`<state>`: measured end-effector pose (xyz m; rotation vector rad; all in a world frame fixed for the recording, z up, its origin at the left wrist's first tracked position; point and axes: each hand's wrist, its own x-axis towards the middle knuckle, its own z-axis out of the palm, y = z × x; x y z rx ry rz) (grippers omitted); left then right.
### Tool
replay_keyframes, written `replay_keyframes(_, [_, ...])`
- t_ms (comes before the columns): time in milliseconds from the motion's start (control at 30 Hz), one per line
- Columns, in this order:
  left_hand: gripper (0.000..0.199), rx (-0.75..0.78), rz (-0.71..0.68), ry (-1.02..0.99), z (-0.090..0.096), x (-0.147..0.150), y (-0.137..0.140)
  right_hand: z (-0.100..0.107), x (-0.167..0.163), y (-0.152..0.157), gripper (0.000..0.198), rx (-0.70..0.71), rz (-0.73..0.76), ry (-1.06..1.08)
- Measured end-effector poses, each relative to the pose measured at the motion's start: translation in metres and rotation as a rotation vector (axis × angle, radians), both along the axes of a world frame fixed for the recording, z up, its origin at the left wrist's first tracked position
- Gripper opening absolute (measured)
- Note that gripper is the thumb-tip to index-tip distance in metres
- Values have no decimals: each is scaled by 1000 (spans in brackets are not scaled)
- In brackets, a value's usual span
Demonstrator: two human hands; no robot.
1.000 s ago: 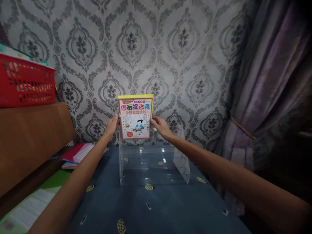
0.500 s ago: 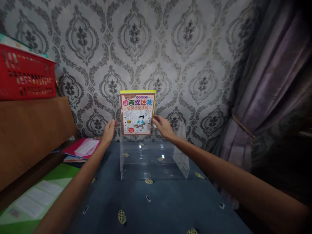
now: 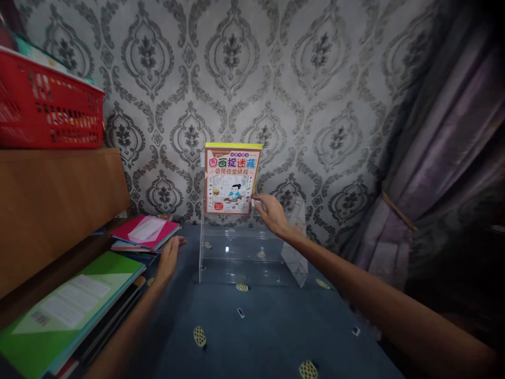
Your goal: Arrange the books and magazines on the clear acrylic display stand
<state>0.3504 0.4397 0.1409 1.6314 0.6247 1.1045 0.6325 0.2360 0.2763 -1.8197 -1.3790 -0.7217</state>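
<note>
A picture book (image 3: 231,181) with a brown-bordered cover and Chinese title stands upright at the top left of a clear acrylic display rack (image 3: 244,252). A yellow edge shows behind the cover. At the book's lower right edge is my right hand (image 3: 275,215), its thumb and fingertips closed on that edge. My left hand (image 3: 169,259) is empty, fingers stretched out, low over the table, just right of a pink book (image 3: 152,231) that lies on a small pile. The lower tiers of the rack hold nothing.
A stack topped by a green book (image 3: 74,310) lies at the left. Behind it stands a brown wooden cabinet (image 3: 59,205) bearing a red plastic basket (image 3: 51,105). A blue patterned cloth (image 3: 260,337) covers the table. A tied curtain (image 3: 402,189) hangs at the right.
My left hand has moved away from the book's left side, down and toward the pink book. My right hand stays at the book's right edge. The view has shifted slightly left.
</note>
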Motion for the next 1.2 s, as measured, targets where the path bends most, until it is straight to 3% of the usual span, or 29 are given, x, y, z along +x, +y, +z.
replay_keyframes(133, [68, 54, 9, 91, -32, -24, -7, -36, -36, -12, 29, 90, 111, -60])
replay_keyframes(267, [72, 15, 29, 131, -58, -40, -10, -103, -98, -24, 28, 23, 238, 82])
replay_keyframes(400, [69, 4, 10, 128, -70, -45, -12, -169, -148, -30, 27, -52, 313, 309])
replay_keyframes(533, [63, 62, -23, 181, -74, -46, -15, -209, -174, -38, 31, -86, 283, 554])
replay_keyframes(667, [60, 146, -42, 272, -75, -43, -20, -224, -185, -49, 34, -193, 304, 639])
replay_keyframes(800, [57, 252, -45, 349, -76, -42, -26, -229, -189, -56, 34, -199, 320, 612])
replay_keyframes(1200, [36, 307, -56, 287, -72, -44, -32, -220, -199, -61, 35, -210, 294, 465])
